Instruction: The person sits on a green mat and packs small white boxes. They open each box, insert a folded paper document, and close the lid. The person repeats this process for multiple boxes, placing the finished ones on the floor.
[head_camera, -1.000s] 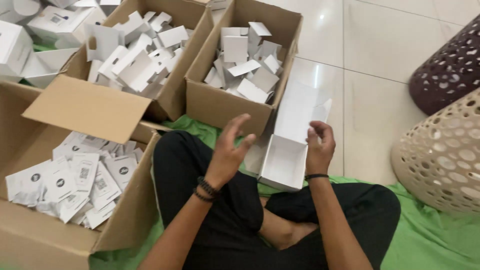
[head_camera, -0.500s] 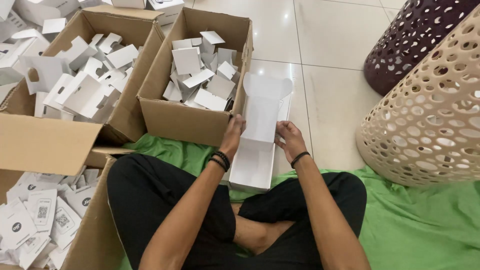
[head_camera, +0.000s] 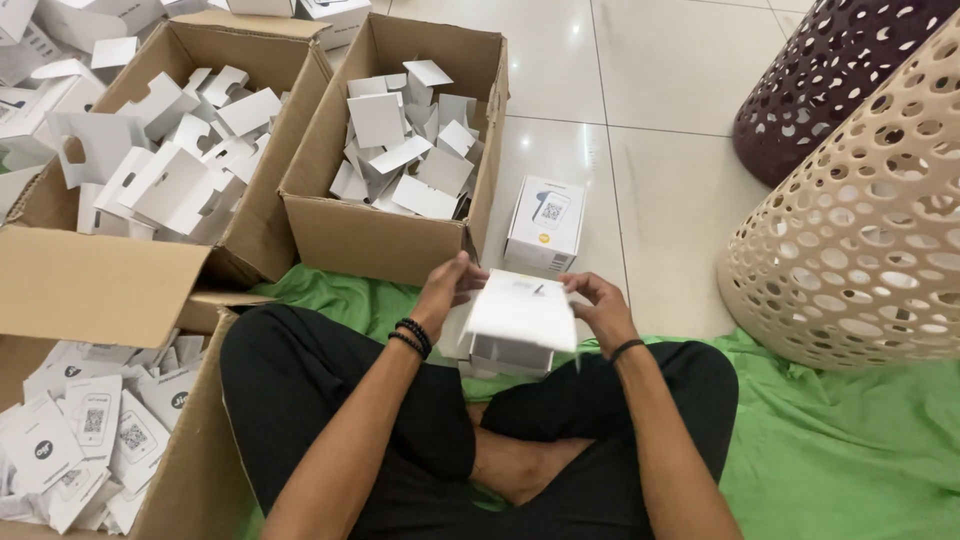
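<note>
White box sits closed between our left hand and right hand, both gripping it; one finished box stands beyond; flat cards fill the cartons.

The person wears black trousers, loose and matte, with soft folds at the knees. Both forearms are bare, with no sleeve in view. At the wrist of the left hand sit two dark beaded bracelets, side by side, the beads small and round. At the wrist of the right hand is a single thin black band, plain and narrow. A bare foot shows between the trouser legs. No rings or watch can be made out on either hand.
</note>
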